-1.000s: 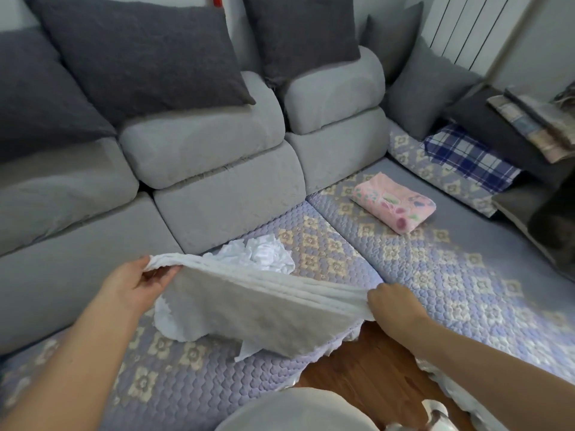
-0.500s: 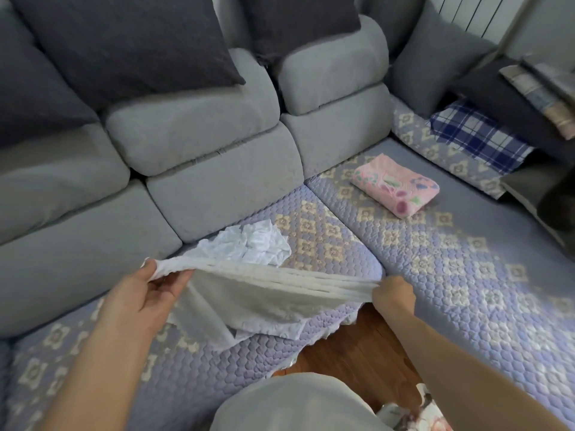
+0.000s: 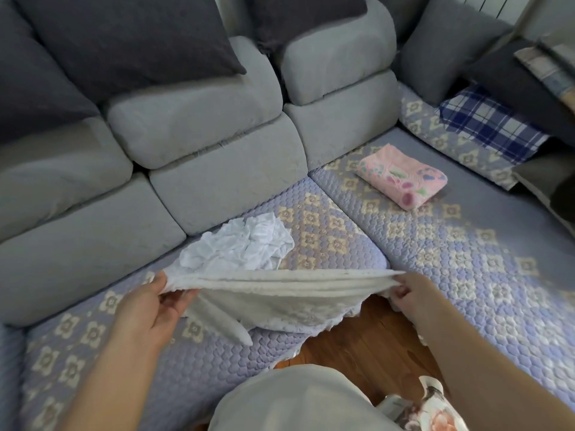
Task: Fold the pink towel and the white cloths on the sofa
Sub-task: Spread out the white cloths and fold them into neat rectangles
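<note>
Both hands up over the sofa seat: our left hand (image 3: 146,309) pinches one end of a white cloth (image 3: 280,293) between thumb and curled fingers, our right hand (image 3: 412,290) grips the other end in a closed fist. The cloth is stretched taut between them in several stacked layers, its top edge nearly level, the lower part sagging down to touch the front of the quilted seat cover (image 3: 326,237). Just behind it, on the same seat and against the grey back cushion (image 3: 230,178), lies a second white cloth (image 3: 242,244) — crumpled, unfolded. The pink towel (image 3: 404,177) sits well apart to the right on the corner seat, folded into a thick rectangle with its floral print up. Further right a blue plaid cloth (image 3: 488,126) lies below a grey pillow (image 3: 448,48). Wood floor (image 3: 367,346) shows under the cloth — between our arms.
</note>
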`<state>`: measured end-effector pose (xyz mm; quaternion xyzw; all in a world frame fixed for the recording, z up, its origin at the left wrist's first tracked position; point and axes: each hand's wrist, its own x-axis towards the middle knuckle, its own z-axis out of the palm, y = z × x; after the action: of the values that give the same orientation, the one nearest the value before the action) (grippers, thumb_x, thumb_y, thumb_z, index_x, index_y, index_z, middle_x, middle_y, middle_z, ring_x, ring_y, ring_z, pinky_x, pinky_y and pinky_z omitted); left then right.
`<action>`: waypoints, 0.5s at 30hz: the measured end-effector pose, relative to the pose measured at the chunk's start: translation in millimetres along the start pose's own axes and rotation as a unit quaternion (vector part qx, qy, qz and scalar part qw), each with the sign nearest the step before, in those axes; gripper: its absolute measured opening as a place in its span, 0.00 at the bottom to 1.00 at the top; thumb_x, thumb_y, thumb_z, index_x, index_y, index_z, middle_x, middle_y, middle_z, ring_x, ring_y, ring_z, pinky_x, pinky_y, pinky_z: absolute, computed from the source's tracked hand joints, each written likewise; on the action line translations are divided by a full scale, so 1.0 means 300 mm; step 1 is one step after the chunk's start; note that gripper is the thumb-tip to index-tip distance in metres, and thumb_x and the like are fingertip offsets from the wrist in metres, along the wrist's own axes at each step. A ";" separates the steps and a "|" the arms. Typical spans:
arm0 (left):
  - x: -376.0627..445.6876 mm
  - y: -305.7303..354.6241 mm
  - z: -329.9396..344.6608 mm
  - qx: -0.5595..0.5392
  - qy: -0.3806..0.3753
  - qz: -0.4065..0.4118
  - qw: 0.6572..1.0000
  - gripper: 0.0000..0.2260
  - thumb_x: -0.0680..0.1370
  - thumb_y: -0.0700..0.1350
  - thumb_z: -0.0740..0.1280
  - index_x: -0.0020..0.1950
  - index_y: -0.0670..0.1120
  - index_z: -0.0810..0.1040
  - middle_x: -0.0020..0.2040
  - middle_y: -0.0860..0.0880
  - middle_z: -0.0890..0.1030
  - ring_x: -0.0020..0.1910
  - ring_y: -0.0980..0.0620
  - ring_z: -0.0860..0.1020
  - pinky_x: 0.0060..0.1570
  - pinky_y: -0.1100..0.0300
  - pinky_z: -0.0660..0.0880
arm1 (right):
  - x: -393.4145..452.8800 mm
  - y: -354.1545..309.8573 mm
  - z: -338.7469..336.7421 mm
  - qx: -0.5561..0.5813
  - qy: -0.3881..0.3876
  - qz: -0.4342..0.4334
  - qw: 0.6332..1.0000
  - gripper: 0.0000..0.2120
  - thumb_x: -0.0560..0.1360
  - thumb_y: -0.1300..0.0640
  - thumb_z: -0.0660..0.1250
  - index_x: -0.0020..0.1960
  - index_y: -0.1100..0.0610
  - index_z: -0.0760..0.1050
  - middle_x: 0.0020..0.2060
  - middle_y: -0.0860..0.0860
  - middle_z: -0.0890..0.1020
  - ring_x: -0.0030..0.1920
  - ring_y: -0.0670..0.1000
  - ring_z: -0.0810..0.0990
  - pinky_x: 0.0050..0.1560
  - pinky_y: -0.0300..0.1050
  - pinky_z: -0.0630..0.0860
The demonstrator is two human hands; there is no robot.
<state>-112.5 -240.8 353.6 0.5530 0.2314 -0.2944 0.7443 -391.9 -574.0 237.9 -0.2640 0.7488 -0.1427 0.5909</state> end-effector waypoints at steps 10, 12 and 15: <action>0.003 -0.072 0.023 0.309 -0.030 -0.006 0.950 0.04 0.85 0.37 0.59 0.55 0.37 0.70 0.42 0.33 0.79 0.31 0.40 0.81 0.22 0.53 0.80 | -0.166 -0.177 -0.210 -0.082 0.091 -0.331 0.936 0.15 0.79 0.64 0.54 0.50 0.52 0.78 0.39 0.54 0.79 0.37 0.59 0.80 0.41 0.54 0.82; 0.004 -0.080 0.084 0.259 -0.038 -0.037 0.964 0.03 0.85 0.36 0.58 0.54 0.40 0.71 0.40 0.35 0.80 0.25 0.46 0.82 0.21 0.55 0.79 | -0.171 -0.236 -0.284 0.111 -0.053 -0.168 0.978 0.15 0.81 0.67 0.56 0.53 0.56 0.80 0.42 0.57 0.81 0.39 0.57 0.81 0.40 0.51 0.84; 0.030 -0.085 0.190 0.163 -0.070 -0.061 0.982 0.08 0.86 0.38 0.55 0.57 0.45 0.73 0.31 0.43 0.83 0.25 0.53 0.82 0.24 0.58 0.79 | -0.176 -0.222 -0.386 -0.047 -0.031 -0.203 0.978 0.16 0.79 0.70 0.58 0.51 0.55 0.81 0.46 0.58 0.83 0.39 0.58 0.83 0.34 0.49 0.84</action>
<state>-122.6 -302.5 346.1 0.6300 0.1602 -0.4110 0.6391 -479.6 -610.2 345.7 -0.4419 0.6671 -0.2160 0.5595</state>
